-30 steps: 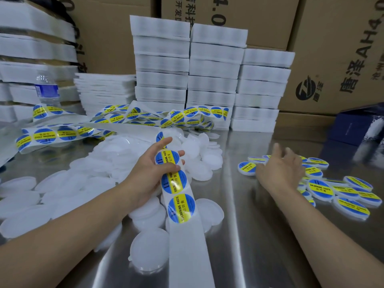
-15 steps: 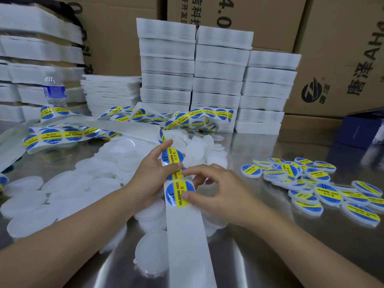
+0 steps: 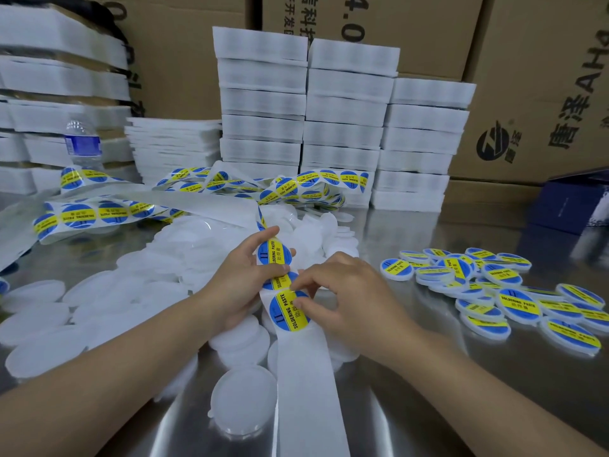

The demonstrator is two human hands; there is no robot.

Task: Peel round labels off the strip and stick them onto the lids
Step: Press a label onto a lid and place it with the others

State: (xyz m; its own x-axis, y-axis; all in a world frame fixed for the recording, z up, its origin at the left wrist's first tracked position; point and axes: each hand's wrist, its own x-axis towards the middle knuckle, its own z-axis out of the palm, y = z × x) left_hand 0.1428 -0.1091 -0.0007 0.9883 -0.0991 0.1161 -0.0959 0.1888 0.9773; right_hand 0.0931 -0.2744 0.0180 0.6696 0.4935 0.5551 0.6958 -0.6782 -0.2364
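Label (image 3: pixel 286 316): blue-and-yellow round, lowest on the strip, mid-table.
Strip (image 3: pixel 309 390): white backing trailing toward the viewer over bare lids (image 3: pixel 242 400).
Right hand (image 3: pixel 349 301): thumb and forefinger pinch the label's top edge.
Left hand (image 3: pixel 240 278): fingers curled round the strip just above.
Labelled lids (image 3: pixel 519 303): heaped at right, apart.

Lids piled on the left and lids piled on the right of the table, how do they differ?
The left lids are bare white; the right lids each carry a blue and yellow label. The left lids make the bigger, wider pile; the right lids form a smaller cluster. Both are round and lie on the metal table.
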